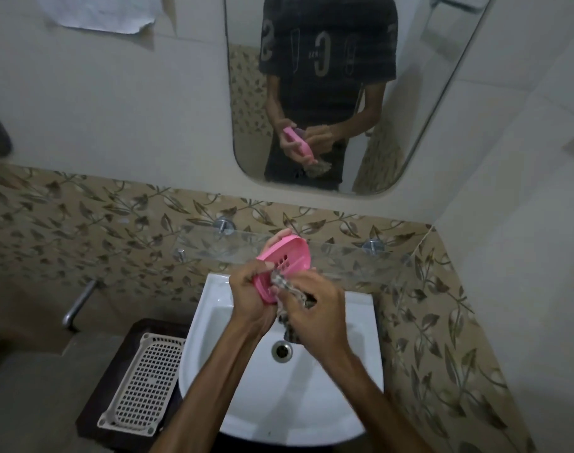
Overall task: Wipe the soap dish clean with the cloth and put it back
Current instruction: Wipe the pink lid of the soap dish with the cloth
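Pink soap dish (287,258) tilted, long axis up-right, left hand (251,294) gripping it, right hand (315,308) pinching cloth (287,289) against it

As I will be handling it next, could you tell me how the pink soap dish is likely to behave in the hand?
The soap dish probably stays stiff: it keeps its oval shape in the left hand. It looks light, thin plastic with holes. It may be slippery if wet.

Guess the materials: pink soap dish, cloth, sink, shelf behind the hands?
Soap dish: likely moulded plastic, matte pink, with punched drain holes. Cloth: a thin patterned fabric, crumpled in the right hand; fibre unclear. Sink: probably glazed ceramic, glossy white. Shelf: looks like clear glass, see-through on metal pegs.
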